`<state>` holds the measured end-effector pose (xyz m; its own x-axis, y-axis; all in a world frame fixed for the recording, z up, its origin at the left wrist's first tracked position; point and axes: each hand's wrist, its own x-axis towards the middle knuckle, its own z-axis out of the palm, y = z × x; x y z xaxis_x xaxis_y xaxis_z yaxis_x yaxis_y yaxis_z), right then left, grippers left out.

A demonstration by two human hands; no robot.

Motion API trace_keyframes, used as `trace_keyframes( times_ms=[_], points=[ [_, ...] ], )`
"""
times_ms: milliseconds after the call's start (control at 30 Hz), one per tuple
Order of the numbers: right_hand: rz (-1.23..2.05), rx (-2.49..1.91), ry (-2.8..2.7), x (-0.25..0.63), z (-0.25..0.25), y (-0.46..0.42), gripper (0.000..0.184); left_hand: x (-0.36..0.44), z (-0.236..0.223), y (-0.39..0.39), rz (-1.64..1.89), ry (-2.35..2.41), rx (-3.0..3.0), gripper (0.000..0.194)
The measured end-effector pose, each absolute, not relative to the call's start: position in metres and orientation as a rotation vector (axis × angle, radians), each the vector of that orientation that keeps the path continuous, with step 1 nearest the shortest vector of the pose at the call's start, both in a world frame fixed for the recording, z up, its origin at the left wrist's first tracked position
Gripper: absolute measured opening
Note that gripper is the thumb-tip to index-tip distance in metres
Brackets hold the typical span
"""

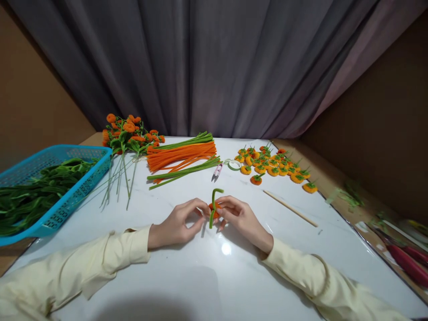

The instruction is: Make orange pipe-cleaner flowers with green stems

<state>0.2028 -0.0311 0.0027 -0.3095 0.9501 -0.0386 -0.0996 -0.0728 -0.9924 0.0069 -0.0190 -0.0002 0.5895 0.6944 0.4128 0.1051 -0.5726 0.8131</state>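
Between my hands, just above the white table, is a small round orange pipe-cleaner piece (216, 213). A bent green pipe cleaner (214, 196) crosses it, one end hooked over at the top and the other pointing down toward me. My left hand (180, 223) pinches at its left side with thumb and fingertips. From the right, my right hand (243, 219) grips the orange piece, its fingers curled behind and under it. The exact fingertip contact is partly hidden.
Beyond lie orange pipe cleaners (182, 155), green pipe cleaners (187, 171), small snips (217, 172) and a tape roll (234, 165). Finished orange pieces (273, 171) and a wooden stick (290, 208) are right. Left are a blue basket (50, 228) of green leaves and stemmed orange flowers (129, 127).
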Motion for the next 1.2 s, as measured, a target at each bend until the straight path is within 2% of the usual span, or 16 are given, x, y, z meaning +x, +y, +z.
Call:
trace_keyframes(
  times_ms=[233, 600, 867, 1067, 1200],
  points=[
    [1.493, -0.999, -1.431, 0.203, -0.009, -0.033, 0.024, 0.007, -0.007, -0.019, 0.992, 0.549, 2.496, 0.020],
    [1.197, -1.052, -1.776, 0.200, -0.005, -0.039, 0.019, 0.012, -0.006, -0.017, 1.030, 0.766, 2.206, 0.017],
    [1.253, -1.097, -1.776, 0.199, -0.002, -0.038, 0.021, 0.021, -0.001, -0.015, 0.817, 0.940, 1.557, 0.015],
    [1.618, -1.096, -1.461, 0.199, 0.000, -0.033, 0.026, 0.020, -0.001, -0.014, 0.810, 0.865, 1.428, 0.022],
    [1.710, -1.014, -1.247, 0.202, 0.003, -0.030, 0.029, 0.018, 0.000, -0.010, 0.898, 0.849, 1.341, 0.029]
  ],
)
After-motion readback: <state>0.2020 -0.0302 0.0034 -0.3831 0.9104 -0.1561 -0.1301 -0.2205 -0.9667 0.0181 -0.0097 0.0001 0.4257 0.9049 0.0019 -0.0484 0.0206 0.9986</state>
